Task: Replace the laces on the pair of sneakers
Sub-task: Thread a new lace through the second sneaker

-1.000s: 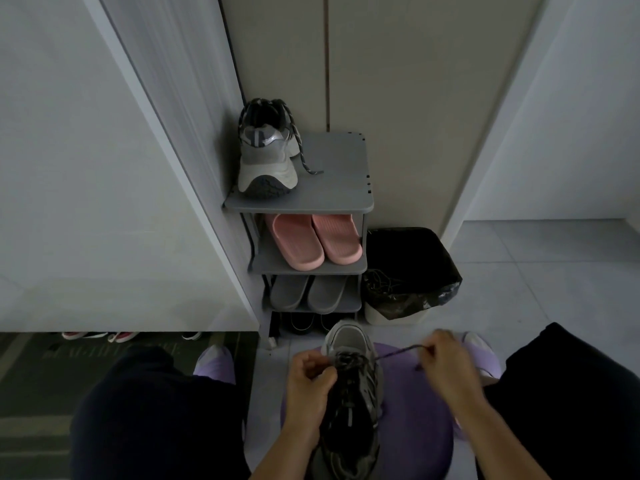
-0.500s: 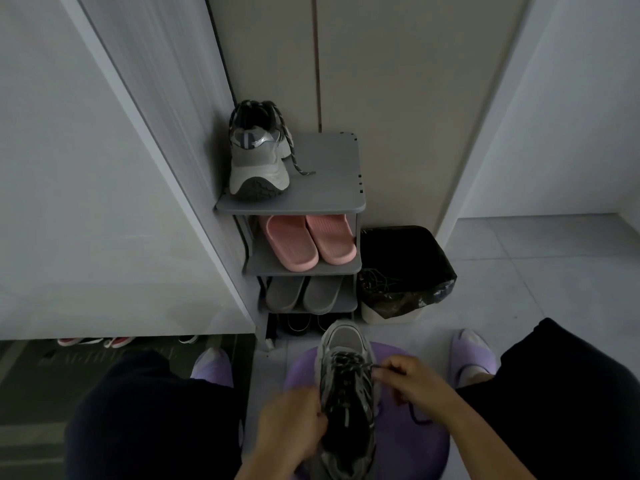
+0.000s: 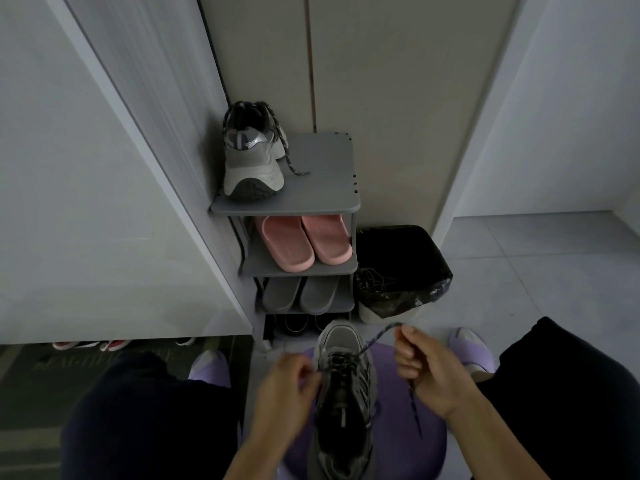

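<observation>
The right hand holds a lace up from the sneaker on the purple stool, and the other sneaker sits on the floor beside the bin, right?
No. The head view shows the other sneaker on the top shelf of the grey rack, not on the floor beside the bin. The right hand does hold a lace up from the sneaker on the purple stool.

Open tiled floor [image 3: 540, 278] is found right of the bin [image 3: 408, 258], which is set just beside the shoe rack [image 3: 325, 188]. The right half of the rack's top shelf is bare; the left half is taken by a sneaker [image 3: 251, 164]. The stool [image 3: 415, 445] is hemmed in by the left knee [image 3: 145, 410] and right knee [image 3: 571, 393]. The far left is closed off by a wall panel [image 3: 104, 202].
</observation>
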### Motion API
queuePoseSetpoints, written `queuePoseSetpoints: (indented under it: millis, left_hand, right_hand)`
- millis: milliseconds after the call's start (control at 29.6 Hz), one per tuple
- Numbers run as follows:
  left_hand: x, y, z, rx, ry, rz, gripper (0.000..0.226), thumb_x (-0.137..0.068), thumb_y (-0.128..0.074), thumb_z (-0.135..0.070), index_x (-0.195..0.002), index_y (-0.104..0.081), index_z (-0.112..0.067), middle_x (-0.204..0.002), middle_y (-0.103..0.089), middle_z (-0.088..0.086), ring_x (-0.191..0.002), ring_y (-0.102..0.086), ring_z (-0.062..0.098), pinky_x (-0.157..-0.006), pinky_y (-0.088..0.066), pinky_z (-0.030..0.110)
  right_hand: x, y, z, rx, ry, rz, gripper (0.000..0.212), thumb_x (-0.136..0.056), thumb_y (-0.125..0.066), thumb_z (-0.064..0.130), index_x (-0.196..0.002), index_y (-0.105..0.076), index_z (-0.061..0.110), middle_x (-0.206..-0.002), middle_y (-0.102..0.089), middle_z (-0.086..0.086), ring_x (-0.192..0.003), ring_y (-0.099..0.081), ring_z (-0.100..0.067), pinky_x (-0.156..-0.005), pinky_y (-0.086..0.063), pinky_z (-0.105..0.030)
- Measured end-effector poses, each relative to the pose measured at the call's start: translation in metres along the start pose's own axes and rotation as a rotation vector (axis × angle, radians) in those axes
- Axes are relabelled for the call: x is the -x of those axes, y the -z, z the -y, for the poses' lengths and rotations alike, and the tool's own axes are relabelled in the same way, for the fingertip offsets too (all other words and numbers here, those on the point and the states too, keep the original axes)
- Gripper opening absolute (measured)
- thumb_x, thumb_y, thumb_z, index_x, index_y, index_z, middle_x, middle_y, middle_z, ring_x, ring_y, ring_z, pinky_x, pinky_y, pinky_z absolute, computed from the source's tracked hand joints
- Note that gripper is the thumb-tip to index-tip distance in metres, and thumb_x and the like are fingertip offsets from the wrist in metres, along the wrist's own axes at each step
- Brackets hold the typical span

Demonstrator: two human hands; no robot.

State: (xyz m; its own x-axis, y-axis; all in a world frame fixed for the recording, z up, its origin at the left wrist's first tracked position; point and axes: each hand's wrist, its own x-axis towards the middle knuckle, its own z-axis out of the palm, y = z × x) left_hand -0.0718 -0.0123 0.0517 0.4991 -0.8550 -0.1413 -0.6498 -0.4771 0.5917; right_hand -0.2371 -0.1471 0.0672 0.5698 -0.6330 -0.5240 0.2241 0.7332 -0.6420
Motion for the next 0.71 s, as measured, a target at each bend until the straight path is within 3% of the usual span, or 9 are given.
queuePoseSetpoints:
  millis: [34, 135, 237, 270, 338, 406, 473, 608, 710]
  left_hand:
    - [0.006, -0.005, -0.015, 0.181, -0.027, 0.022, 0.011, -0.084, -0.063, -0.031, -0.091, -0.054, -0.031, -0.081, -0.053, -0.019, -0.069, -0.054, -0.007, -0.063, -0.039, 0.011]
    - [0.018, -0.024, -0.057, 0.486, -0.032, 0.405, 0.037, -0.077, -0.070, -0.029, -0.110, -0.055, -0.028, -0.088, -0.059, -0.022, -0.064, -0.053, -0.004, -0.064, -0.041, 0.008]
    - [0.020, -0.034, -0.062, 0.530, -0.036, 0.456, 0.008, -0.083, -0.063, -0.012, -0.084, -0.063, -0.020, -0.060, -0.063, -0.020, -0.055, -0.055, -0.009, -0.059, -0.040, 0.006]
    - [0.019, -0.033, -0.058, 0.536, -0.001, 0.450, 0.016, -0.086, -0.059, -0.011, -0.075, -0.063, -0.022, -0.053, -0.063, -0.017, -0.049, -0.054, -0.007, -0.055, -0.039, 0.007]
    - [0.018, -0.026, -0.050, 0.570, 0.068, 0.417, 0.016, -0.089, -0.056, -0.014, -0.077, -0.065, -0.022, -0.056, -0.066, -0.010, -0.041, -0.048, -0.001, -0.048, -0.038, 0.011]
    - [0.016, -0.022, -0.046, 0.625, 0.133, 0.408, 0.011, -0.088, -0.059, -0.019, -0.097, -0.064, -0.023, -0.074, -0.068, -0.007, -0.045, -0.051, 0.000, -0.046, -0.038, 0.010]
    - [0.018, -0.023, -0.052, 0.733, 0.193, 0.469, 0.021, -0.086, -0.063, -0.018, -0.105, -0.058, -0.021, -0.086, -0.067, -0.006, -0.049, -0.057, 0.001, -0.044, -0.040, 0.011]
    - [0.022, -0.029, -0.066, 0.775, 0.207, 0.525, 0.011, -0.087, -0.057, -0.006, -0.081, -0.059, -0.015, -0.061, -0.069, -0.005, -0.032, -0.050, 0.003, -0.032, -0.032, 0.015]
    - [0.020, -0.022, -0.060, 0.729, 0.222, 0.485, 0.011, -0.087, -0.056, -0.005, -0.081, -0.060, -0.013, -0.057, -0.068, -0.005, -0.032, -0.048, 0.003, -0.033, -0.032, 0.016]
  right_hand:
    - [0.001, -0.007, -0.001, -0.028, -0.004, 0.050, 0.017, -0.084, -0.047, 0.015, -0.068, -0.049, 0.009, -0.049, -0.037, 0.003, -0.038, -0.029, -0.004, -0.035, -0.029, -0.014]
    - [0.000, -0.023, -0.001, -0.139, 0.009, 0.147, 0.013, -0.075, -0.059, 0.017, -0.071, -0.049, 0.009, -0.048, -0.036, 0.005, -0.037, -0.029, -0.004, -0.033, -0.029, -0.014]
    - [-0.006, -0.017, 0.006, -0.290, 0.020, 0.123, 0.039, -0.041, -0.091, 0.018, -0.063, -0.061, 0.008, -0.045, -0.036, 0.005, -0.034, -0.029, -0.004, -0.029, -0.029, -0.016]
    - [-0.006, -0.013, 0.010, -0.291, 0.025, 0.087, 0.040, -0.039, -0.092, 0.019, -0.062, -0.061, 0.008, -0.044, -0.036, 0.005, -0.033, -0.029, -0.005, -0.029, -0.028, -0.016]
    - [-0.007, -0.002, 0.012, -0.236, 0.040, -0.017, 0.024, -0.069, -0.074, 0.020, -0.068, -0.053, 0.008, -0.043, -0.034, 0.005, -0.033, -0.027, -0.004, -0.029, -0.026, -0.015]
    - [-0.008, 0.003, 0.006, -0.203, 0.035, -0.073, 0.023, -0.091, -0.045, 0.019, -0.070, -0.045, 0.010, -0.042, -0.032, 0.005, -0.033, -0.025, -0.005, -0.030, -0.024, -0.016]
    - [-0.007, 0.000, -0.007, -0.207, 0.037, -0.068, 0.029, -0.095, -0.037, 0.019, -0.068, -0.042, 0.011, -0.043, -0.032, 0.005, -0.033, -0.025, -0.005, -0.031, -0.024, -0.017]
    - [-0.004, -0.010, -0.025, -0.208, 0.067, -0.064, 0.031, -0.094, -0.038, 0.022, -0.064, -0.040, 0.013, -0.047, -0.031, 0.004, -0.037, -0.025, -0.007, -0.034, -0.028, -0.019]
    - [-0.005, -0.008, -0.025, -0.177, 0.072, -0.068, 0.029, -0.093, -0.039, 0.020, -0.065, -0.040, 0.012, -0.050, -0.035, 0.001, -0.041, -0.030, -0.009, -0.043, -0.032, -0.022]
